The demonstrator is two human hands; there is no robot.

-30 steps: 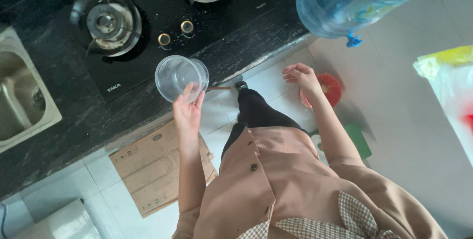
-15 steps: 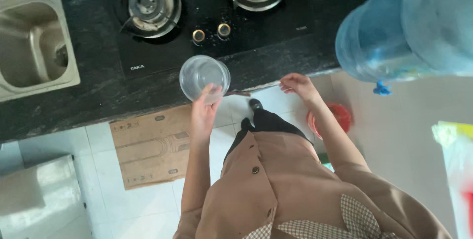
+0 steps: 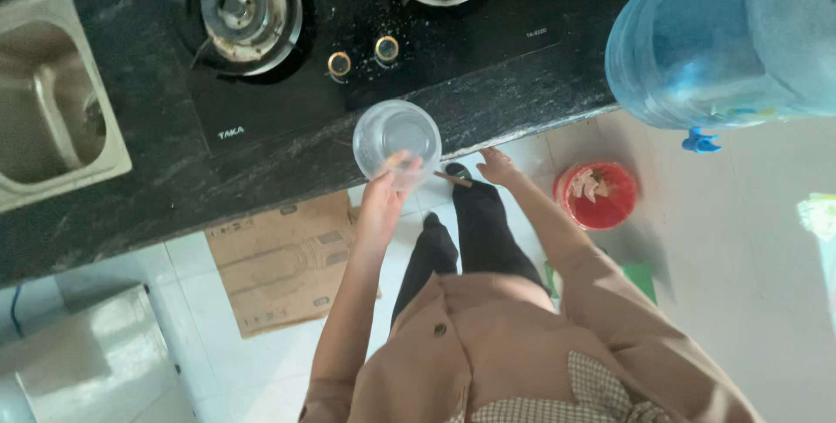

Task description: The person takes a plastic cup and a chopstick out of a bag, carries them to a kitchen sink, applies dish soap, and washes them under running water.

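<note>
With the left hand (image 3: 383,196) gripping the clear plastic container (image 3: 397,137) by its rim, keep it level over the table (image 3: 287,170) edge, while the open right hand (image 3: 498,166) steadies there.

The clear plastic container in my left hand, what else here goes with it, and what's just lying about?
In hand: left hand holds the clear container; right hand empty by the counter edge.
Lying about: gas stove, sink, blue water jug, red bucket, cardboard.

Black stone bench (image 3: 157,188): steel sink (image 3: 52,92) inset left, black two-burner hob (image 3: 348,48). Tiled floor (image 3: 766,240): flattened cardboard (image 3: 279,257), red bucket (image 3: 596,195).
</note>
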